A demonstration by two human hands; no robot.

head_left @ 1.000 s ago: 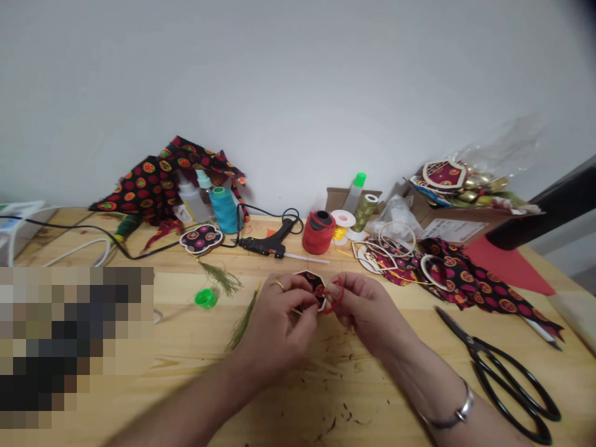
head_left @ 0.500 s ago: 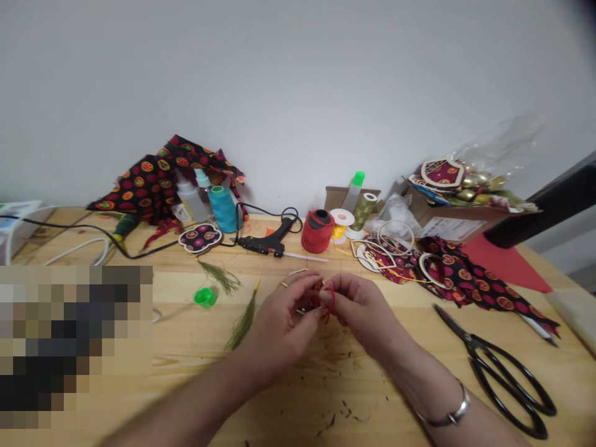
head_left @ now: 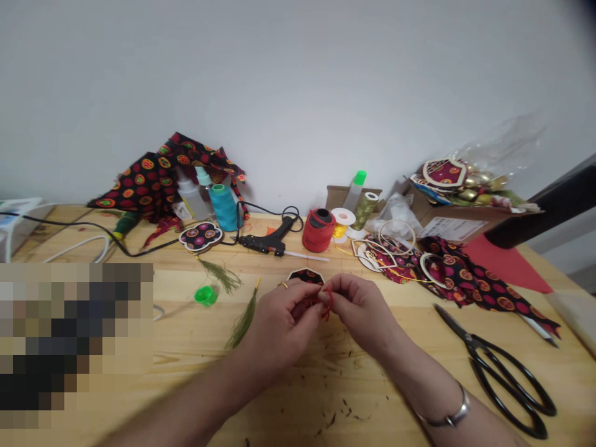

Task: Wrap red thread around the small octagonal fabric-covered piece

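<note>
My left hand point(head_left: 278, 323) and my right hand point(head_left: 358, 307) meet over the middle of the wooden table point(head_left: 186, 366). Both are closed in a pinch on a small fabric-covered ornament point(head_left: 305, 277), black with red dots and a pale edge, and on a red cord point(head_left: 327, 302) looped at its lower side. The left fingers hold the ornament's lower edge; the right fingertips pinch the cord. A gold ring shows on my left hand, a silver bracelet on my right wrist.
Black scissors point(head_left: 503, 366) lie at the right. Behind the hands are a glue gun point(head_left: 270, 241), red cord spool point(head_left: 318, 231), thread spools point(head_left: 224, 208), patterned fabric point(head_left: 162, 174), wooden rings point(head_left: 395, 239), a green cap point(head_left: 205, 295) and green tassels point(head_left: 242, 316).
The ornament went from facing up, to hidden between the fingers, to showing its top edge above them. The hands stayed together, working the red cord in small moves.
</note>
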